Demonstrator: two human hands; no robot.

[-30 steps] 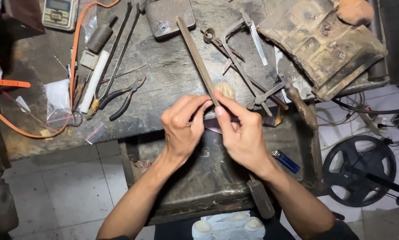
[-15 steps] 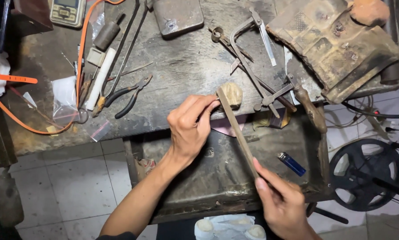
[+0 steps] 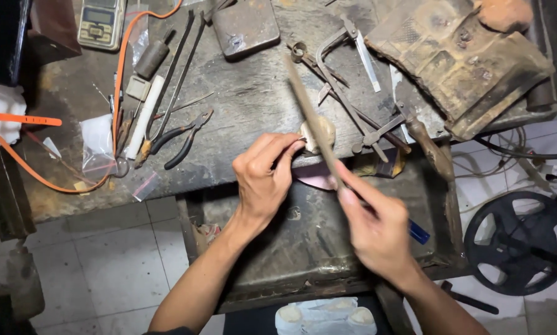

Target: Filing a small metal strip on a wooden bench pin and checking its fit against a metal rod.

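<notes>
My right hand grips a long flat metal file that slants up and left across the bench. Its blade passes over a small pale peg at the bench edge. My left hand pinches a small piece against that peg with thumb and forefinger; the piece itself is hidden by the fingers and too small to make out. Below the hands lies a dark open drawer with a pink patch at its upper edge.
The worn workbench carries pliers, a white stick, a small scale, a dark metal block, a saw frame and an orange cable. A black wheel lies on the tiled floor at right.
My right hand first drew the file back toward me, then pushed it forward and up across the peg. The left hand has stayed pinched at the peg.
</notes>
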